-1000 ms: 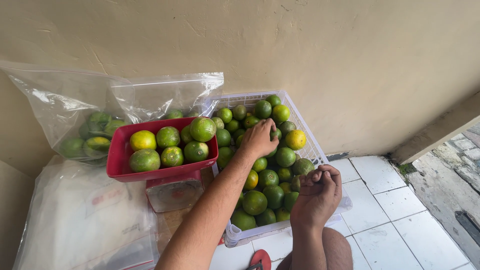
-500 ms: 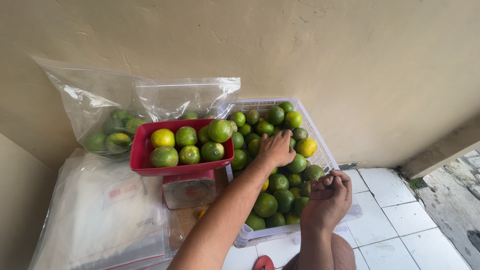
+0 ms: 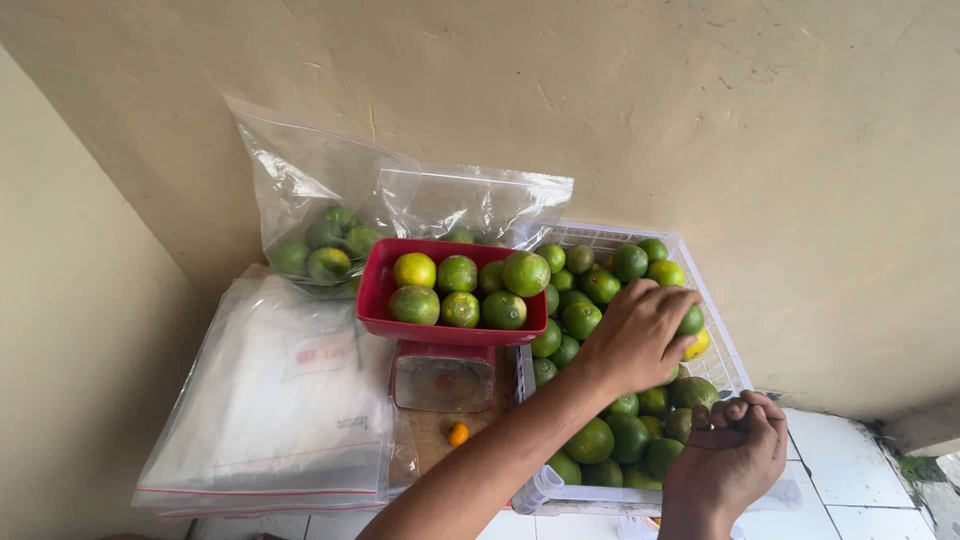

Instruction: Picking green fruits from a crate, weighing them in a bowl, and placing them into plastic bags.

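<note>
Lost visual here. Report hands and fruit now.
Left hand down on limes in white basket. Right hand closed at basket edge. Red scale tray full.

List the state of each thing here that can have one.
White plastic crate: heaped with green citrus.
Red scale tray: filled with fruit.
Clear plastic bag: open, partly filled.
Left hand: palm down in the crate.
Right hand: loosely closed.

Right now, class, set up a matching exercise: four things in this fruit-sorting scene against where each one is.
Things:
1. red tray
2. white crate
3. left hand
4. small orange fruit

Places:
A. reaching into the citrus in the crate
B. on top of the scale
C. on the board below the scale's dial
D. right of the scale, full of green citrus

Pairs: 1-B, 2-D, 3-A, 4-C
</note>
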